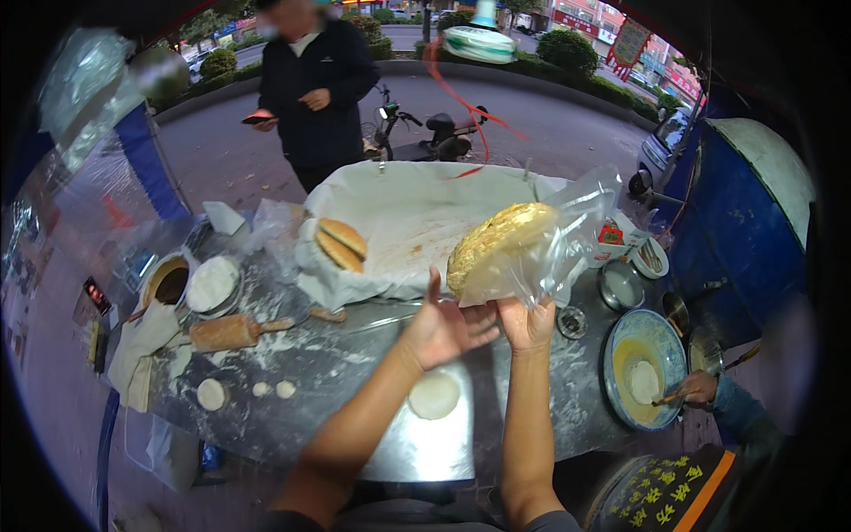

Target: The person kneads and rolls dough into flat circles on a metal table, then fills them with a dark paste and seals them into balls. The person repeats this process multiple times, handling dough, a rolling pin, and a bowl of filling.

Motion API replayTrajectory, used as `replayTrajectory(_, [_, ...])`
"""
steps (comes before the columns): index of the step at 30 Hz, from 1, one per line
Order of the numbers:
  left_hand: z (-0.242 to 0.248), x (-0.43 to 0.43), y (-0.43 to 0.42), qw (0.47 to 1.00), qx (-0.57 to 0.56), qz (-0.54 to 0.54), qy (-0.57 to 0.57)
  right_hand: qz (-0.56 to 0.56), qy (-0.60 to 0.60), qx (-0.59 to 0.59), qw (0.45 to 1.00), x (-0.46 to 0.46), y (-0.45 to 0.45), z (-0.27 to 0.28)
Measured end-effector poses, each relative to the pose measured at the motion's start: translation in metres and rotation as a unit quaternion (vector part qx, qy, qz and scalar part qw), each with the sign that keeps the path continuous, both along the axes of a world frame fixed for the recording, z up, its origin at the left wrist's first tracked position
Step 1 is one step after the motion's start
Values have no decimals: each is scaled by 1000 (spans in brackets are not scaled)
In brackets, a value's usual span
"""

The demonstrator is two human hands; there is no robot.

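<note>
A golden round flatbread (pixel 488 246) stands tilted, partly inside a clear plastic bag (pixel 565 233), above the near edge of a cloth-lined tray (pixel 425 199). My right hand (pixel 528 324) grips the bag from below, its fingers partly hidden by the plastic. Just left of it, my left hand (pixel 451 330) is spread with the thumb up and holds nothing. Its fingertips come close to the bag's bottom; whether they touch cannot be told. Beneath my forearms, a pale dough disc (pixel 433 396) lies on the metal worktop (pixel 372 432).
Two browned bread pieces (pixel 341 245) lie in the tray's left end. Leftward are a rolling pin (pixel 226 332), a dough piece (pixel 212 395) and a flour bowl (pixel 214 286). At right, a co-worker's hand (pixel 698 388) holds a stick over a large bowl (pixel 615 372). A person (pixel 319 86) stands beyond the tray.
</note>
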State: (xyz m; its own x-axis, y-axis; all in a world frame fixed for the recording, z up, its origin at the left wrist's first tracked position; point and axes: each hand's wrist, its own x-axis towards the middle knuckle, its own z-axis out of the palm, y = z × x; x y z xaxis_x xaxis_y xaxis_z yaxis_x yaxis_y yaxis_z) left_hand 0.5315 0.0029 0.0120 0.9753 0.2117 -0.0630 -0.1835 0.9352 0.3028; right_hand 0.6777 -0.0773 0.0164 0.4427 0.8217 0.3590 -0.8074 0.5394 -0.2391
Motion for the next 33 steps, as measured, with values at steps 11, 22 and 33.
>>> replayTrajectory(11, [50,-200,26,955,263,95,98,103,40,-41,993,-185,5,-30])
replayTrajectory(22, [73,-198,75,738,606,238,177,179,-40,-250,951,-255,17,-31])
replayTrajectory(33, [141,-161,136,385,844,-24,372,383,111,-257,880,-240,33,-73])
